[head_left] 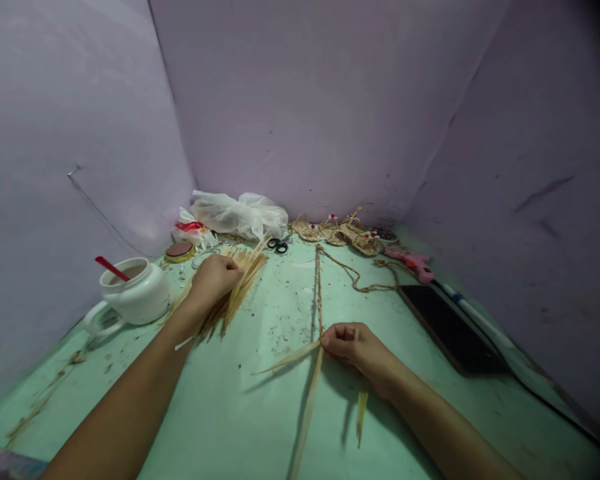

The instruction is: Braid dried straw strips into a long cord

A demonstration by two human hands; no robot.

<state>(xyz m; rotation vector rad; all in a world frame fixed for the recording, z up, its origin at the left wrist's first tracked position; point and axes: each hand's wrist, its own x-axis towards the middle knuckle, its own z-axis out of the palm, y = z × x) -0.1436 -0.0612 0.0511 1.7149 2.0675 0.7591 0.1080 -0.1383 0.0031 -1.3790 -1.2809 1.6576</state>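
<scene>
Head view shows a thin brown cord of braided straw [319, 287] in the middle of the pale green surface [225, 413]. The right hand [353, 343] has its fingers pinched on the cord's near end. The left hand [215, 275] is at a pile of flat, pale yellow straw strips [247, 283]; its fingers are curled, but I cannot tell if they grip one. To do this well, I think the pinch needs to be firm, so the braid does not come loose. The cord's straight part points at the person, its long way running from far to near. One pale loose end [289, 358] points left; another pale end [308, 407] points nearer.
</scene>
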